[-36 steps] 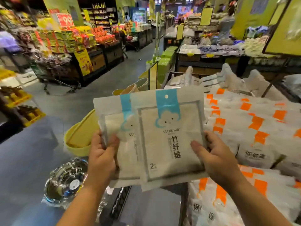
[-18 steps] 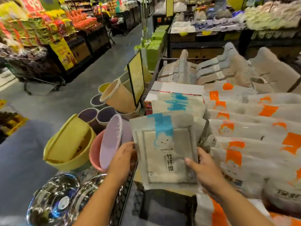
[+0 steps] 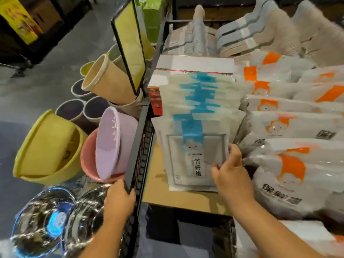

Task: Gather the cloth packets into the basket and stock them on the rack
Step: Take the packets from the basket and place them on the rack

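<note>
**Blue-tab cloths going onto the rack**

Far left and near me there's a pair of shiny steel bowls [image 3: 44,222] on the floor. Behind them a yellow basin [image 3: 46,146] is tipped on its side, then a pink basin [image 3: 87,164] with a purple one [image 3: 111,138] standing in it. A tan bucket [image 3: 109,84] leans further back.

The left hand [image 3: 119,200] has its fingers curled over the black rim of the rack [image 3: 138,131], gripping it at the near end.

Inside the rack, the front cloth packet [image 3: 193,161] stands leaning back against the row of cloth packets [image 3: 202,94] behind it, all with blue tabs, on a cardboard base [image 3: 158,187]. The right hand [image 3: 232,175] pinches that front packet's right edge, thumb on the face and fingers curled round the side.

Right of that, touching the row, orange-tab packets [image 3: 290,125] lie overlapped and fill the rest of the rack.
</note>
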